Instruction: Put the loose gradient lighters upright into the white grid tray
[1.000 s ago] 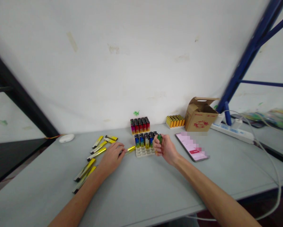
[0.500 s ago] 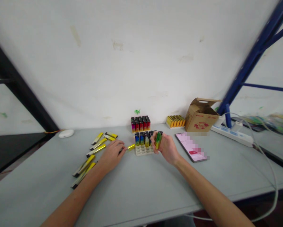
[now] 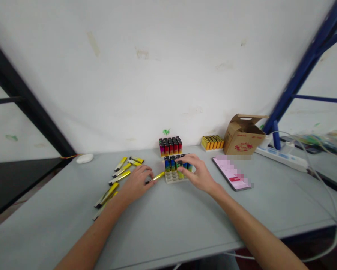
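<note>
My left hand [image 3: 139,182] is closed, its fingertips pinching a slim yellow stick with a dark end [image 3: 158,176] just left of the white tray. Over that tray [image 3: 172,179], my right hand [image 3: 199,172] has thumb and index finger around a green-yellow cylinder with a dark top [image 3: 180,169], which stands upright at the tray. Blue-green cylinders [image 3: 167,164] with black tops fill the tray's back rows; my right fingers partly hide them. Several yellow-and-silver flat sticks with black ends [image 3: 120,177] lie left of and partly behind my left hand and forearm.
Behind the tray stands a block of red-purple cylinders with black tops [image 3: 170,147]. Further right are yellow cylinders in a white tray [image 3: 212,143], an opened cardboard box [image 3: 243,140], a phone [image 3: 232,174] and a white power strip [image 3: 283,158]. A white oval case [image 3: 84,158] lies at the back left.
My right hand has carried the green-yellow cylinder from a tilted hold beside the tray to upright at the tray. My left hand still has the yellow stick. The view has shifted slightly.
</note>
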`<action>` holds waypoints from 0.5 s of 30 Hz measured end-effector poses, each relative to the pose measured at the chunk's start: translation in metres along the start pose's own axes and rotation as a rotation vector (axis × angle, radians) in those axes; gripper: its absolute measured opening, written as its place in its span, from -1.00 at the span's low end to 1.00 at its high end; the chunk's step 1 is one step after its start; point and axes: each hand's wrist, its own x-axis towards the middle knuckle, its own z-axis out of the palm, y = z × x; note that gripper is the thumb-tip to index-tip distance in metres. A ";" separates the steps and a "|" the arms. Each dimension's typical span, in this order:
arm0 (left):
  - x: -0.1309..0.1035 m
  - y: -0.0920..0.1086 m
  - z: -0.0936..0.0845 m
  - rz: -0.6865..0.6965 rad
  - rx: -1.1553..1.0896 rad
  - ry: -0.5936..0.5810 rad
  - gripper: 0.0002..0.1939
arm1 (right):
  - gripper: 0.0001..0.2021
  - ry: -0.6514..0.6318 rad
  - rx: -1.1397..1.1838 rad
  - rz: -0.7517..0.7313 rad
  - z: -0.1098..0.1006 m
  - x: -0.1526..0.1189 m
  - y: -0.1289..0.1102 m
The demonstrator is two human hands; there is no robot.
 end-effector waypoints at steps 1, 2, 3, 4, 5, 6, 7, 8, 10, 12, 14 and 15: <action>0.000 0.001 -0.002 0.005 0.000 -0.015 -0.88 | -0.81 0.003 -0.034 0.000 0.002 -0.001 0.002; -0.001 0.002 -0.004 0.012 -0.001 -0.030 -0.91 | -0.81 0.003 -0.070 0.004 0.005 -0.002 0.004; -0.001 0.002 -0.006 0.017 -0.001 -0.044 -0.95 | -0.82 -0.001 -0.109 0.007 0.007 -0.003 0.006; -0.002 0.003 -0.007 0.021 0.001 -0.061 -0.94 | -0.83 -0.010 -0.148 0.006 0.009 -0.003 0.008; -0.002 0.004 -0.007 0.024 0.004 -0.079 -0.90 | -0.83 -0.026 -0.181 -0.002 0.010 -0.004 0.010; -0.002 0.005 -0.008 0.027 0.009 -0.094 -0.86 | -0.82 -0.051 -0.208 -0.020 0.011 -0.004 0.011; -0.003 0.005 -0.007 0.029 0.014 -0.106 -0.83 | -0.82 -0.077 -0.231 -0.049 0.011 -0.005 0.013; -0.003 0.004 -0.007 0.031 0.020 -0.116 -0.82 | -0.82 -0.098 -0.252 -0.085 0.011 -0.005 0.014; -0.003 0.003 -0.006 0.037 0.031 -0.126 -0.82 | -0.84 -0.109 -0.299 -0.145 0.010 -0.004 0.016; -0.004 0.000 -0.006 0.041 0.029 -0.121 -0.83 | -0.85 -0.082 -0.349 -0.161 0.009 -0.004 0.018; -0.004 -0.003 -0.008 0.043 -0.001 -0.100 -0.84 | -0.84 -0.054 -0.384 -0.154 0.008 -0.003 0.020; -0.004 -0.004 -0.009 0.046 -0.025 -0.087 -0.84 | -0.83 -0.046 -0.395 -0.149 0.008 -0.003 0.022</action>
